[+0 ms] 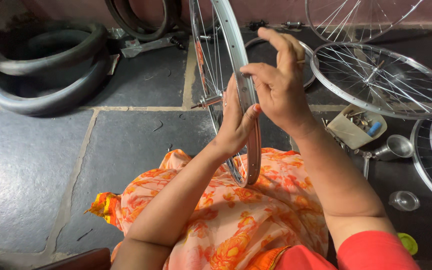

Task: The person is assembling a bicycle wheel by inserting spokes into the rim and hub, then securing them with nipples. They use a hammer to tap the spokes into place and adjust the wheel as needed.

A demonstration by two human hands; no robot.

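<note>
A silver spoked bicycle wheel rim [230, 35] stands upright on my lap, edge-on to the camera, with its hub axle [207, 101] sticking out to the left. My left hand [236, 125] wraps the rim from the left side, thumb pressed on its outer face. My right hand [278, 85] hovers against the rim from the right, thumb and forefinger pinched at the rim's edge, other fingers raised. What it pinches is too small to see. Orange floral cloth [236, 220] covers my lap.
Black rubber tyres [46, 65] are stacked at the far left on the dark stone floor. More spoked wheels [381, 80] lie at the right. A small cardboard box of metal parts [358, 125], a metal funnel [398, 146], a clear cup [404, 200] and a yellow-green lid [408, 243] sit beside my right arm.
</note>
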